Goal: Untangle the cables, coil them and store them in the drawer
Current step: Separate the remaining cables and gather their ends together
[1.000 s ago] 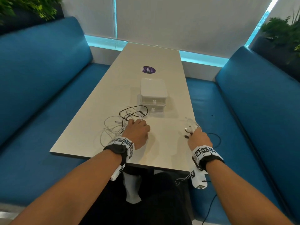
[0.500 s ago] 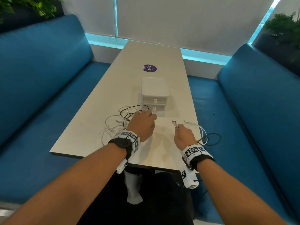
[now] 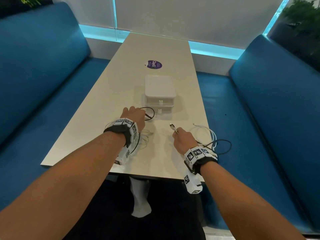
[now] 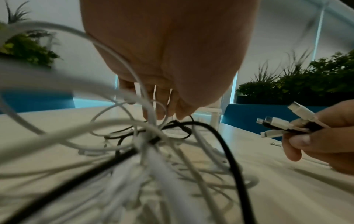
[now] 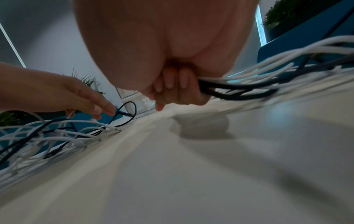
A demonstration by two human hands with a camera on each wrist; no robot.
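1. A bundle of black and white cable ends (image 4: 283,125) is gripped in the curled fingers of the right hand (image 3: 183,140); plugs are seen sticking out past the thumb in the left wrist view.
2. From that fist, loops of white and black cable (image 3: 214,141) are trailed towards 4 o'clock over the table (image 3: 107,104) edge; the way they are crossed cannot be made out.
3. The left hand (image 3: 134,116) is reached over a tangle of cables (image 4: 153,136) at 9 o'clock of the right hand. Its fingers (image 5: 101,107) are extended to a black cable loop (image 3: 149,113); whether anything is pinched cannot be told, the fingertips being hidden by the palm.
4. Much of the tangle is covered by the left wrist in the head view and blurred in the wrist views.
5. A white two-drawer box (image 3: 160,94) is placed at 12 o'clock of the hands, both drawers closed.
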